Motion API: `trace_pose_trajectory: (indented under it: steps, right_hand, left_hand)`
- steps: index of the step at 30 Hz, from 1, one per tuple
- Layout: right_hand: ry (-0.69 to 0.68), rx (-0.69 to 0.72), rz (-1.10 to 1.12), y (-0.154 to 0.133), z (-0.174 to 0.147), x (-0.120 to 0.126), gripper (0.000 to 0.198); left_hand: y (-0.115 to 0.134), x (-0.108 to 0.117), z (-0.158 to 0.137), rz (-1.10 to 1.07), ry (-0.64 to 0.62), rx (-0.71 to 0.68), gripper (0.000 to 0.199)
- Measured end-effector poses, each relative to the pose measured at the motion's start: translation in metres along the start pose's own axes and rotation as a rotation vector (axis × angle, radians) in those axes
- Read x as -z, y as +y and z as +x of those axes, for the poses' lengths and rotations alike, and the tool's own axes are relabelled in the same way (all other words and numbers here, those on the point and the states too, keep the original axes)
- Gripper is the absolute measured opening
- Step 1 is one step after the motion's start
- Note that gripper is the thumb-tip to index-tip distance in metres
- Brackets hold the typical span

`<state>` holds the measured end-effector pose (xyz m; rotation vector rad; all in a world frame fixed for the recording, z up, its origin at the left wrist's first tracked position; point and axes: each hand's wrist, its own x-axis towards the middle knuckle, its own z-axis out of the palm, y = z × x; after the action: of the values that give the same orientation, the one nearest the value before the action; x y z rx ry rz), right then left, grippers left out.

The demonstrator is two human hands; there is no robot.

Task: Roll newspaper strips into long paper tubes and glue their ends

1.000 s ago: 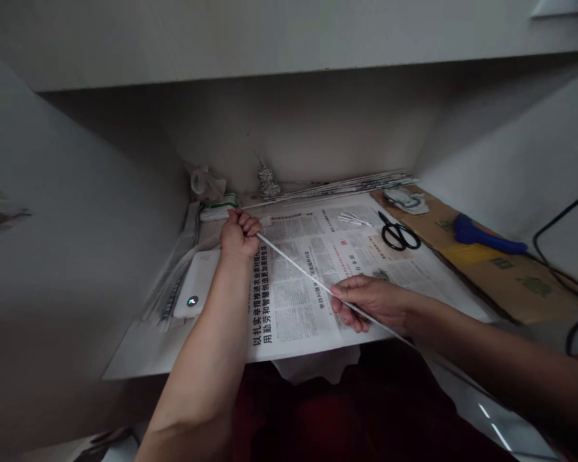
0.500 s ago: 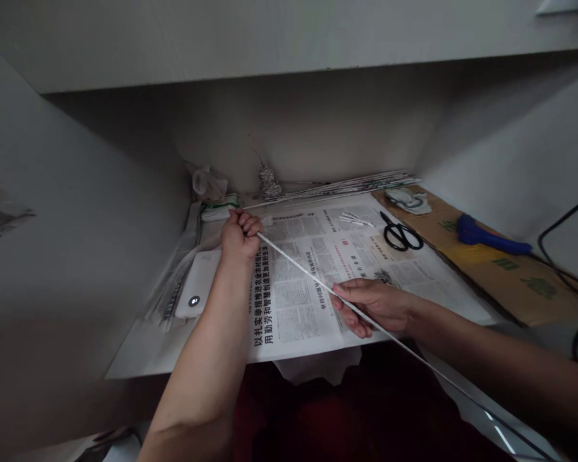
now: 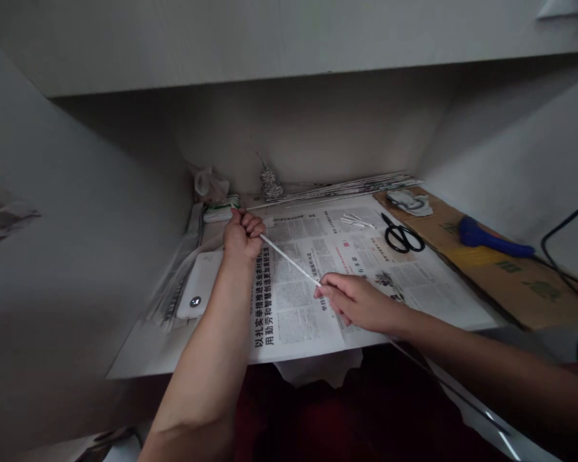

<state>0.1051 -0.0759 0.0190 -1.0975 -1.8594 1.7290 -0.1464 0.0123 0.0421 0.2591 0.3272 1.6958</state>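
Left hand [image 3: 243,235]: fist closed round the strand [image 3: 291,261]!
Right hand [image 3: 359,300]: thumb and fingers pinch it.
Strand: straight between both hands; a loosened pinch could let it slip.

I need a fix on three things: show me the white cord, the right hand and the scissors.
White cord [image 3: 291,259]: head view, on its straight bare stretch.
Right hand [image 3: 355,299]: head view, on its back.
Scissors [image 3: 392,226]: head view, just above the handle loops.

strand [image 3: 289,258]: white | scissors [image 3: 397,228]: black | tool [image 3: 494,240]: blue | cardboard [image 3: 513,292]: brown | newspaper [image 3: 296,301]: white, black print (some red)
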Motion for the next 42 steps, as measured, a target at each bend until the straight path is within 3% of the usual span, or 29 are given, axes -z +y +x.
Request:
trace_pose_trajectory:
  steps: [5, 7, 10, 14, 16, 22, 25, 29, 33, 35, 37, 40, 42]
  right_hand:
    - [-0.249, -0.178, 0.581, 0.004, 0.000, -0.008, 0.028]
    - [-0.323, -0.199, 0.701, 0.006, 0.000, -0.011, 0.027]
    - [-0.305, -0.191, 0.585, 0.003, 0.003, -0.014, 0.033]
    - [-0.079, -0.043, 0.146, -0.007, 0.013, -0.009, 0.034]
    - [-0.047, -0.021, 0.072, -0.011, 0.017, -0.006, 0.030]
    - [-0.345, -0.172, 0.732, -0.004, 0.016, -0.009, 0.032]
    - [-0.406, -0.181, 0.802, 0.002, 0.014, -0.014, 0.035]
    - [-0.220, -0.170, 0.440, -0.001, 0.018, -0.015, 0.041]
    - [0.089, 0.086, -0.276, -0.010, 0.024, -0.010, 0.033]
    - [0.164, 0.163, -0.435, -0.012, 0.025, -0.009, 0.032]
    - [0.097, 0.078, -0.322, -0.012, 0.025, -0.011, 0.034]
    - [-0.178, -0.117, 0.173, -0.011, 0.024, -0.012, 0.036]
    - [-0.326, -0.150, 0.498, -0.008, 0.024, -0.012, 0.035]
  left_hand:
    - [0.002, -0.003, -0.005, -0.001, -0.055, -0.005, 0.035]
    - [0.002, -0.004, -0.006, 0.004, -0.088, -0.004, 0.035]
    - [0.001, -0.005, -0.005, 0.024, -0.075, -0.015, 0.036]
    - [0.000, -0.004, -0.002, 0.068, 0.050, -0.051, 0.037]
    - [0.000, -0.003, -0.002, 0.070, 0.061, -0.050, 0.036]
    - [0.000, -0.003, -0.004, 0.013, -0.055, -0.026, 0.036]
    - [-0.001, -0.003, -0.005, 0.002, -0.089, -0.008, 0.034]
    - [-0.003, -0.002, -0.002, 0.003, -0.031, 0.005, 0.036]
    - [-0.006, 0.000, 0.001, 0.037, 0.053, 0.013, 0.036]
    - [-0.007, 0.000, 0.001, 0.031, 0.057, 0.013, 0.035]
    - [-0.007, -0.001, 0.001, 0.016, 0.042, 0.021, 0.035]
    - [-0.007, -0.001, 0.000, -0.017, -0.006, 0.042, 0.035]
    - [-0.007, -0.001, -0.001, -0.042, -0.032, 0.045, 0.035]
